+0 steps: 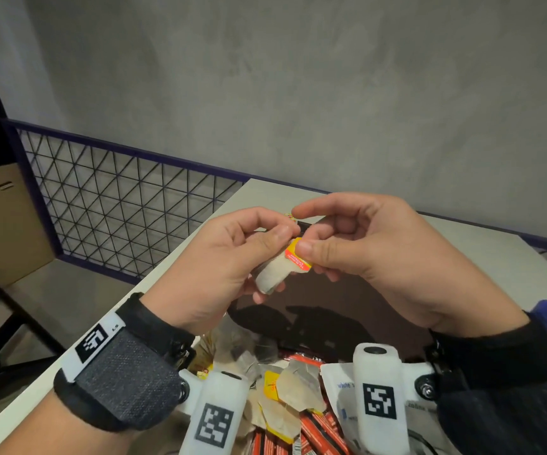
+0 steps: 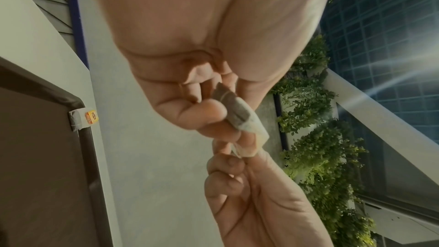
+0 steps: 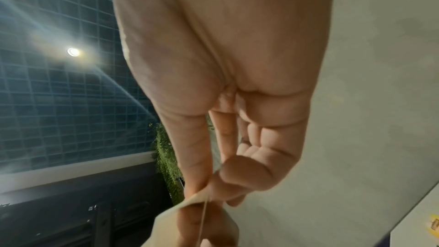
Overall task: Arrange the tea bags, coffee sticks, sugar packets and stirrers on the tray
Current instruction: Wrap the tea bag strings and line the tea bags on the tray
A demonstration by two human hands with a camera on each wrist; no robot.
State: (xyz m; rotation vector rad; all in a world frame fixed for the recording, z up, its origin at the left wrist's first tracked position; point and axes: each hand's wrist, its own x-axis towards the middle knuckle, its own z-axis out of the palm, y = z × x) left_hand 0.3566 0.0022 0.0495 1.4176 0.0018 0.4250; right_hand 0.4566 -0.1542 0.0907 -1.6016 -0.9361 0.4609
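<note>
Above a dark brown tray (image 1: 347, 290) on a pale table (image 1: 482, 251), a person holds one tea bag (image 1: 272, 274) between both hands. The left hand (image 1: 229, 267) curls its fingers round the bag's paper pouch, while the right hand (image 1: 374, 247) pinches the red-and-yellow paper tag (image 1: 298, 259) between thumb and forefinger, its other fingers loosely bent. The left wrist view shows the pouch (image 2: 240, 115) bowed under the grip, dark leaf showing through the paper. A second tea bag (image 2: 82, 120) lies at the tray's corner, its tag over the rim. In the near foreground a loose heap of tea bags (image 1: 290, 387), orange-red coffee sticks (image 1: 318, 431) and white sugar packets (image 1: 342, 395) waits to be sorted.

The bag looks feather-light, soft and easily torn; the thin string (image 3: 204, 219) joining tag to pouch is the weak point. It is probably best held by the pouch's sealed edge or the stiffer tag, with a gentle pinch rather than a squeeze.
</note>
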